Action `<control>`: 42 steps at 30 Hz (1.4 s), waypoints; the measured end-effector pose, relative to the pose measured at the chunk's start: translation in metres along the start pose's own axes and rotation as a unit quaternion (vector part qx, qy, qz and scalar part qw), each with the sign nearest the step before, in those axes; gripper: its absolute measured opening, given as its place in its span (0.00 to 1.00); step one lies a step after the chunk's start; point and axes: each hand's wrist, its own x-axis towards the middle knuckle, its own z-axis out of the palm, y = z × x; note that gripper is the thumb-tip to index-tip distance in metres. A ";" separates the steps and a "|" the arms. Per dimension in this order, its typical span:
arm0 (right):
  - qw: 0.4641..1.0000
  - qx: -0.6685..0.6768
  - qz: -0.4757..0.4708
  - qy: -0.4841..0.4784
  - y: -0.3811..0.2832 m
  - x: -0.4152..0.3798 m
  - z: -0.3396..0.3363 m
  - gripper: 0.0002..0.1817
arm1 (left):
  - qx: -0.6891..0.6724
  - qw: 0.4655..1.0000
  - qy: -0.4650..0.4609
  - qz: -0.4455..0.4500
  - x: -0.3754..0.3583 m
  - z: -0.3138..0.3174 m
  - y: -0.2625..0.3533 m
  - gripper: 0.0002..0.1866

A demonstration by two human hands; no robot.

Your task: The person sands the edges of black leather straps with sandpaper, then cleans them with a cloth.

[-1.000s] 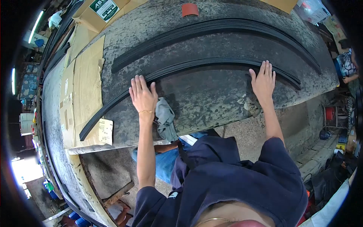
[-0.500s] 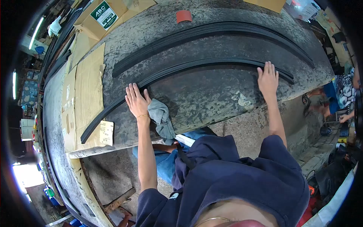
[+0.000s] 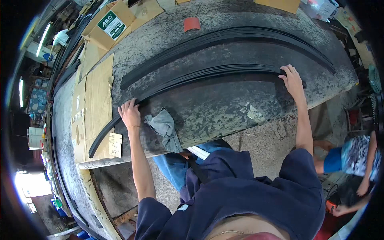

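Note:
A bundle of long black strips [image 3: 208, 73] lies bowed across the dark, worn table [image 3: 208, 104]. My left hand [image 3: 130, 113] is closed around its left part, near the cardboard. Toward the right end of the same bundle, my right hand [image 3: 293, 82] grips it with bent fingers. Behind it lies a second bundle of black strips [image 3: 224, 38], touched by neither hand. A crumpled grey cloth [image 3: 164, 127] rests just right of my left hand.
Flattened cardboard [image 3: 93, 108] with a paper label [image 3: 115, 145] covers the table's left end. An open cardboard box [image 3: 106, 24], an orange-red piece [image 3: 191, 24] and a plastic bag [image 3: 320, 9] lie at the back. Another person [image 3: 352, 158] is at the right.
My left hand has moved left along the front bundle, and my right hand slightly right. Both flat hands have curled around the strips. The other person has come further into view.

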 end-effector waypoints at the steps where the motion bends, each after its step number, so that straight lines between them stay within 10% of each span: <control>1: 1.000 -0.003 -0.029 0.009 -0.004 0.004 0.007 0.16 | 0.000 0.999 -0.030 -0.027 -0.001 -0.002 -0.002 0.19; 14: 0.981 0.036 -0.193 -0.011 -0.235 0.036 0.089 0.31 | -0.119 0.970 -0.022 0.213 0.017 0.017 0.242 0.37; 23: 0.978 0.107 -0.175 -0.045 -0.189 0.063 0.069 0.25 | -0.195 0.957 -0.031 0.212 0.052 0.020 0.223 0.17; 31: 0.976 0.025 -0.209 -0.052 -0.228 0.043 0.082 0.32 | -0.117 0.975 -0.048 0.184 0.018 0.015 0.218 0.36; 42: 0.977 0.029 -0.208 -0.040 -0.224 0.044 0.092 0.31 | -0.054 0.997 -0.046 0.032 0.000 -0.017 0.040 0.28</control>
